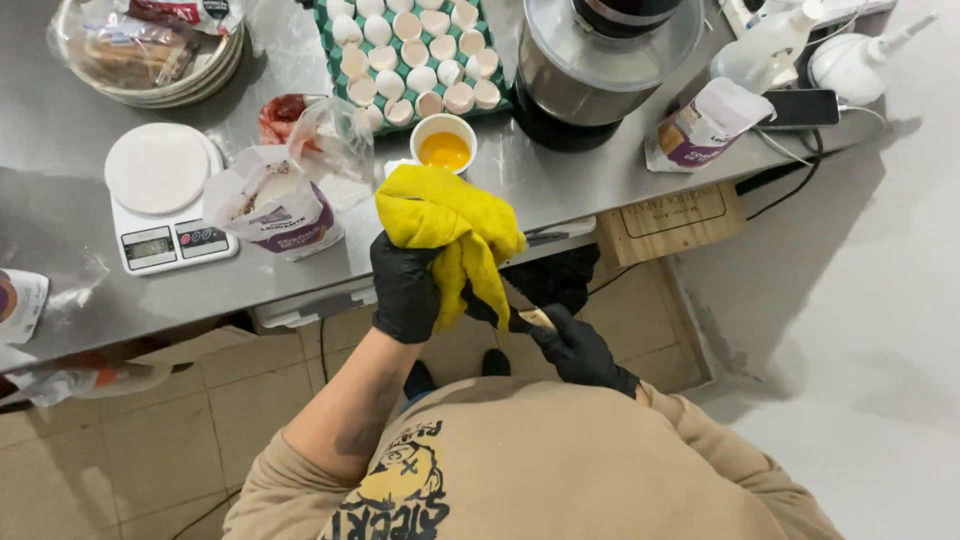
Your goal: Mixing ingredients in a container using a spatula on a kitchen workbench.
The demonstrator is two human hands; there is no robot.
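At the near edge of a long steel counter (60,230), seen from above, a person in a tan sweatshirt is shown standing on a tiled floor (150,440), with both hands in black gloves held just below the counter edge.

On the counter, a large round steel machine with a clear lid (600,60) is set at the far right. Beside it, a green egg tray (415,50) filled with broken shells is placed at the far middle. A stack of plates holding wrapped packets (150,50) is found at the far left. A white kitchen scale (165,200) is set nearer, on the left, and an open paper bag (275,205) is stood just to its right. A second bag (700,125) is laid at the right, near a dark phone (810,107) with a cable. A small white cup of egg yolk (444,146) is placed just behind the hands.

A crumpled yellow cloth (450,225) is gripped by the left hand (405,290), whose fingers are closed around it; its long axis is hung roughly downward, from the counter edge toward the floor, with the loose end trailing between the two hands. A knife is held by the right hand (580,350), fingers clamped on its pale handle (538,319). The blade is covered by the cloth; its long axis is seen to run up and left from the handle into the folds, so the point cannot be made out.
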